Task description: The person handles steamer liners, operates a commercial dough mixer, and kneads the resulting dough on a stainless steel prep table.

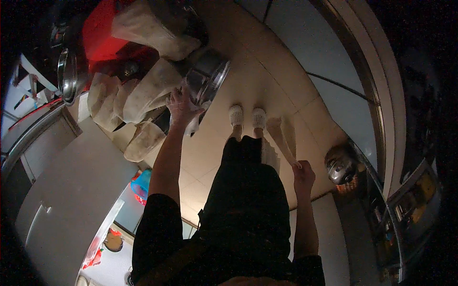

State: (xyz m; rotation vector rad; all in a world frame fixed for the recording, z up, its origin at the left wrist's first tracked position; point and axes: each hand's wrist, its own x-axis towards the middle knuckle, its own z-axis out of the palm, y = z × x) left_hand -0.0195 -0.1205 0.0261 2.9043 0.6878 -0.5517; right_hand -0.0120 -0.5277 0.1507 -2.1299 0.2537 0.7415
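My left hand [180,107] reaches forward with its fingers spread. It touches the edge of a whitish, cloudy plastic bag [150,93], one of several bags piled at the left, close beside a shiny metal pot [210,76]. What lies under the palm is partly hidden. On the right, my right hand [304,174] is closed in a fist around the gathered end of a pale, thin plastic bag [281,140], which hangs down toward the floor beside my feet.
A red box-like thing [100,33] stands behind the piled bags. A round metal pot [341,167] sits by the cabinet at right. A white cabinet door [71,186] is at lower left, near a blue container [141,183]. My white shoes [247,116] rest on the tiled floor [267,76].
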